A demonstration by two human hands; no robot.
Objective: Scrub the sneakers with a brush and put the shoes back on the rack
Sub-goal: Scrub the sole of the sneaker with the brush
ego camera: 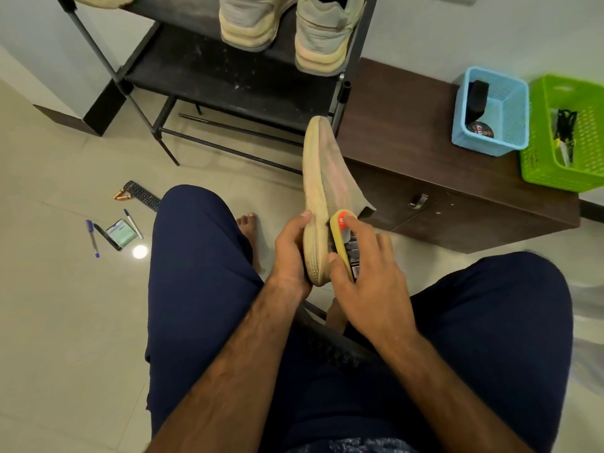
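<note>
Left hand (pixel 291 253) clasps the beige knit sneaker (pixel 322 178) at its heel, steadying it between the knees. Right hand (pixel 366 266) grasps the yellow-backed brush (pixel 343 243), bristles against the upper. The black metal rack (pixel 212 76) stands far.

We see a knit cloth sneaker (pixel 322 165), a glossy tiled floor (pixel 65 305) at nine o'clock, a dusty matt rack (pixel 228 76), and plastic baskets (pixel 513 125) on the wood counter (pixel 392 103) at two o'clock.

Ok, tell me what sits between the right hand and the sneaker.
Head view: the yellow brush, gripped by the right hand against the sneaker that the left hand holds.
</note>
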